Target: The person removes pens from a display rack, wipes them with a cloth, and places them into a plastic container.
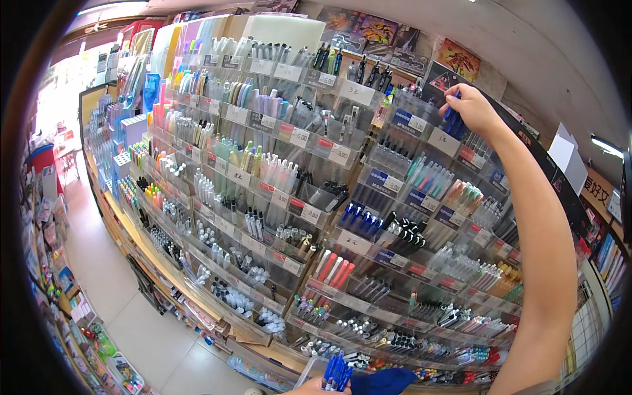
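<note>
My right hand (473,110) reaches up to the top row of the clear pen rack (368,148). Its fingers are closed on blue pens (452,113), which stand at a compartment behind a handwritten price card (443,141); how many it grips is unclear. Low at the bottom edge, my left hand (317,388) is closed around a bunch of blue pens (338,368) pointing upward. Most of that hand is cut off by the frame. Beside it are a clear plastic container (312,370) and a dark blue cloth-like item (388,380).
Tiered compartments hold many pens, including blue-capped pens (361,218) and red pens (334,270). Price labels line the shelf fronts. A tiled floor aisle (125,289) runs at the left, with low shelves of goods (72,309) beyond. Books (609,260) stand at far right.
</note>
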{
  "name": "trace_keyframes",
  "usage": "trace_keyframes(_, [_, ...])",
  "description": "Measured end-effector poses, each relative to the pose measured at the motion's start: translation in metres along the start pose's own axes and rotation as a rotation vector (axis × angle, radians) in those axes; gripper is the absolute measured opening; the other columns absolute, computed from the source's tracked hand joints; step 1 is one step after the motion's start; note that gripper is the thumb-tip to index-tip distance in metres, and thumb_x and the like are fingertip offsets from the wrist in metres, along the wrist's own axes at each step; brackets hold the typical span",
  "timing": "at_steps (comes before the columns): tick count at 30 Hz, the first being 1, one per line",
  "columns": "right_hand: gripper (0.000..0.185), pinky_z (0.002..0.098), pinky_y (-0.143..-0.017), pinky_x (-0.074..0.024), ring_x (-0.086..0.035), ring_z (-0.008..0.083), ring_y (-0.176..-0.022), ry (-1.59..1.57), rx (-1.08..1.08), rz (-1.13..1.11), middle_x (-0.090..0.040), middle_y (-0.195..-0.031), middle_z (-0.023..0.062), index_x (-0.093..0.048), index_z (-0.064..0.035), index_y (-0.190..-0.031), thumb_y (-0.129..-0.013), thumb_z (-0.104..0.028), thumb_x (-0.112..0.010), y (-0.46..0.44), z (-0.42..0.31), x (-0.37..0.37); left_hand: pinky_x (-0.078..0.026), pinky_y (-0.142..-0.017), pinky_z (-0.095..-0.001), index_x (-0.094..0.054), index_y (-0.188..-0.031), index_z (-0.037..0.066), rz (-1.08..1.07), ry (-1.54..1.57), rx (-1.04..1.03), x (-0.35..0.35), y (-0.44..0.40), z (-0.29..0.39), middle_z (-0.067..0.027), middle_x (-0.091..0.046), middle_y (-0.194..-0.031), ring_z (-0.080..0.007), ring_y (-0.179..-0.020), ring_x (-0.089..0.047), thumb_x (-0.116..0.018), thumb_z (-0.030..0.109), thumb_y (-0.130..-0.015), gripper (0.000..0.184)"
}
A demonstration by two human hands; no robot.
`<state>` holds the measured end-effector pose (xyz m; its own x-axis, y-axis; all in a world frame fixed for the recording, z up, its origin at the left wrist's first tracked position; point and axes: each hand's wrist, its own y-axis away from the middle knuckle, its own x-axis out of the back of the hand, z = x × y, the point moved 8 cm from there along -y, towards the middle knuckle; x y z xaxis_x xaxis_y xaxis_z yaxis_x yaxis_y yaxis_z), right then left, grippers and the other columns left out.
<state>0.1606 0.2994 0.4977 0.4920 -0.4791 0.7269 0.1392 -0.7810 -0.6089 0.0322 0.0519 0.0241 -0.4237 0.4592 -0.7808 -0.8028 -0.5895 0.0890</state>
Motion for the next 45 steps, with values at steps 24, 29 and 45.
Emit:
trace_keyframes(24, [0.030, 0.0428, -0.068, -0.0483, -0.059, 0.0348, -0.080, 0.252, 0.084, -0.917, -0.060, -0.083, 0.0183, -0.054, 0.0005, -0.085, -0.084, -0.029, -0.052, 0.292, -0.033, -0.169, -0.045, -0.061, -0.0279, -0.043, -0.107, 0.004, -0.183, 0.157, 0.108, 0.010, -0.012, -0.032, -0.0081, -0.051, -0.085, -0.0181, -0.072, -0.053, -0.068, 0.015, -0.073, 0.043])
trace_keyframes(29, [0.033, 0.0410, -0.065, -0.0484, -0.061, 0.0337, -0.073, -0.165, -0.342, -1.105, -0.061, -0.073, 0.0177, -0.054, 0.0013, -0.084, -0.082, -0.032, -0.056, 0.400, 0.010, -0.218, -0.048, -0.067, -0.0266, -0.044, -0.108, 0.005, -0.194, 0.125, 0.154, 0.009, -0.012, -0.036, -0.0064, -0.054, -0.089, -0.0154, -0.078, -0.057, -0.065, 0.011, -0.076, 0.038])
trace_keyframes(45, [0.006, 0.0195, -0.052, -0.0377, -0.048, 0.0058, -0.058, -0.211, -0.003, 0.045, -0.055, -0.065, -0.0018, -0.061, -0.0031, -0.080, -0.080, -0.008, -0.060, 0.223, -0.019, -0.030, -0.043, -0.058, -0.0247, -0.040, -0.109, 0.003, -0.145, 0.043, 0.096, 0.009, -0.016, -0.032, -0.0096, -0.052, -0.079, -0.0146, -0.066, -0.053, -0.059, 0.006, -0.080, 0.035])
